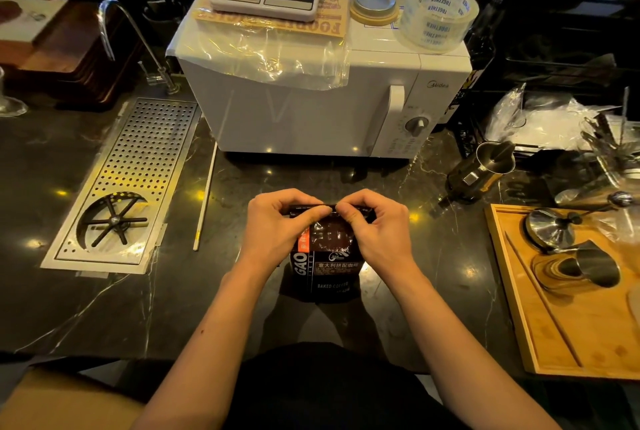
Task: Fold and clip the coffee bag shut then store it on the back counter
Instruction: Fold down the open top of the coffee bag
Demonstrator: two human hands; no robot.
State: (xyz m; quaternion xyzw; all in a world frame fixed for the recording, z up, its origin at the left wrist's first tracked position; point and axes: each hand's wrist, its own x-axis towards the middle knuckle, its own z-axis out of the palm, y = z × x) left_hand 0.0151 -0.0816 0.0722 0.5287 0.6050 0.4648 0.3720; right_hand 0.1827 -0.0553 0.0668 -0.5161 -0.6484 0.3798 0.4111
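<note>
Coffee bag top pinched flat for folding.

The coffee bag (323, 263) is stood upright on the near middle of the dark marble counter (104, 308), its top edge gripped by the left hand (277, 221) and right hand (375, 225), apparently so a straight fold can be started. No clip can be seen. A microwave (311, 97) is set beyond, a drip tray (128, 180) left, a wooden tray (571, 318) right.

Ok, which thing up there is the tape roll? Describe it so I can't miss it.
Find the white microwave behind the hands. On its top, at the right corner, sits the tape roll. Unlike the small metal-lidded tin beside it, it is a wide clear ring printed with blue lettering.
</note>
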